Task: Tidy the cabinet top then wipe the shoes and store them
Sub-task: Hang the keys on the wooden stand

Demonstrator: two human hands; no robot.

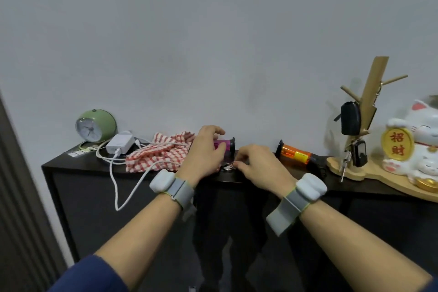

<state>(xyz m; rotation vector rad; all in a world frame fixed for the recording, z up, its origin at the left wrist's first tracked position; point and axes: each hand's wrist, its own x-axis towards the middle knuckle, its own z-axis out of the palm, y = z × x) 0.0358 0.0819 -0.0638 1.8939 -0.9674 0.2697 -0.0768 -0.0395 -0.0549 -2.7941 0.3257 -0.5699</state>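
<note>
On the dark cabinet top (260,179) my left hand (203,149) curls its fingers round a purple tube with a black end cap (225,143) lying on its side. Just right of it my right hand (257,166) pinches a small metal key ring (228,167) near the front edge. A red-and-white checked cloth (156,155) lies crumpled to the left of my left hand. An orange and yellow tube with a black cap (295,153) lies to the right of my right hand. No shoes are in view.
A green alarm clock (94,127) stands at the back left beside a white charger (119,143) whose cable (128,193) hangs over the front edge. At the right, a wooden key stand (369,111) holds black key fobs, next to a white lucky cat figure (417,140).
</note>
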